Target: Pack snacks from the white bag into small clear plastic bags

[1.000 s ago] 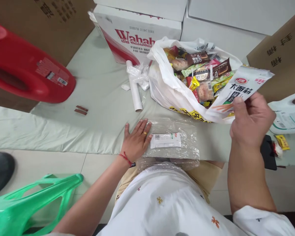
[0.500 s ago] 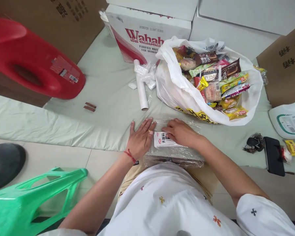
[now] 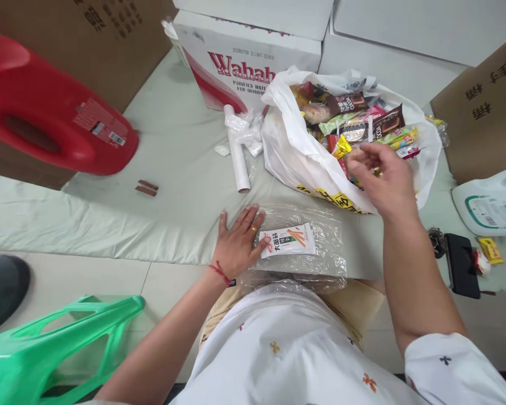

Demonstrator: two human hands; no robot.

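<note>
My left hand [image 3: 237, 242] lies flat with fingers spread on the left edge of a sheet of clear plastic film [image 3: 329, 261]. Its thumb touches the end of a white snack packet [image 3: 289, 241], printed with orange sticks, which rests flat on the film. Above the front of a white plastic bag [image 3: 284, 143] full of wrapped snacks hovers my right hand [image 3: 390, 180], fingers curved and a little apart, with nothing visibly held. Beneath it the snacks are partly hidden; a brown cocoa packet [image 3: 388, 122] shows behind.
A white cardboard tube [image 3: 236, 152] with crumpled plastic lies left of the bag. Farther left is a red jug [image 3: 105, 132]. A Wahaha box [image 3: 253, 56] stands behind. On the right are a phone [image 3: 462, 267] and a white jug [image 3: 491, 202]. A green stool [image 3: 21, 349] is lower left.
My right hand has left the snack packet and moved up and right to the bag, uncovering the packet. My left hand stays flat on the film. The view has shifted slightly.
</note>
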